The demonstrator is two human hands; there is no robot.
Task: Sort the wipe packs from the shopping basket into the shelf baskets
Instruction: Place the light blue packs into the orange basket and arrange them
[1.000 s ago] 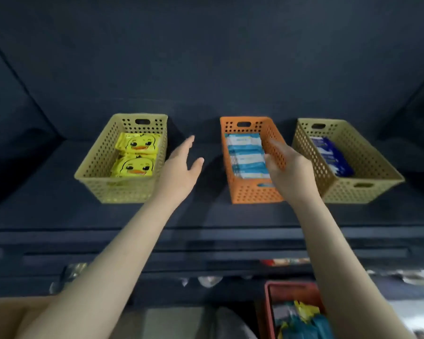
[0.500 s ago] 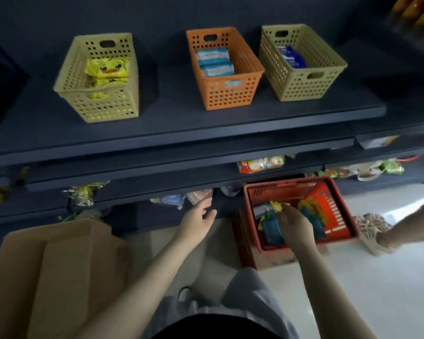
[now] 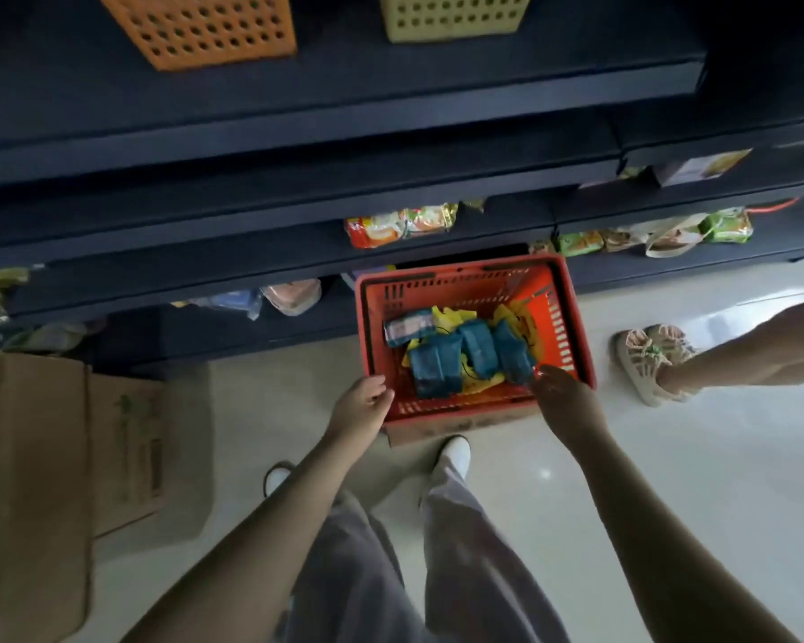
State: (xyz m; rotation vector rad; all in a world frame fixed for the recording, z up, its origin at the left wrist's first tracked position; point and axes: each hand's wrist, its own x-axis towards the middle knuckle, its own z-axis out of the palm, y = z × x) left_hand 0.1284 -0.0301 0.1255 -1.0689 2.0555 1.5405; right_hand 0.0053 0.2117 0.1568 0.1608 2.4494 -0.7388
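The red shopping basket (image 3: 572, 317) stands on the floor on a low cardboard box, in front of the shelf. Inside lie three dark blue wipe packs (image 3: 437, 368), a pale blue pack (image 3: 407, 327) and yellow packs (image 3: 446, 317) beneath them. My right hand (image 3: 562, 396) reaches over the near rim, its fingertips at the rightmost dark blue pack (image 3: 514, 359); no grip shows. My left hand (image 3: 363, 403) hovers at the near left corner, fingers loosely curled and holding nothing. The orange shelf basket (image 3: 196, 30) and a yellow shelf basket (image 3: 456, 16) are cut off at the top edge.
A large brown cardboard box (image 3: 43, 457) stands at the left. Another person's sandalled foot (image 3: 650, 359) and leg are on the floor at the right. Snack packets (image 3: 400, 225) lie on the lower shelves. My own shoes (image 3: 456, 452) are just behind the basket.
My view has dropped from the shelf baskets to the shopping basket. Both hands came down from the shelf; the right one now reaches the dark blue packs, the left one nears the rim.
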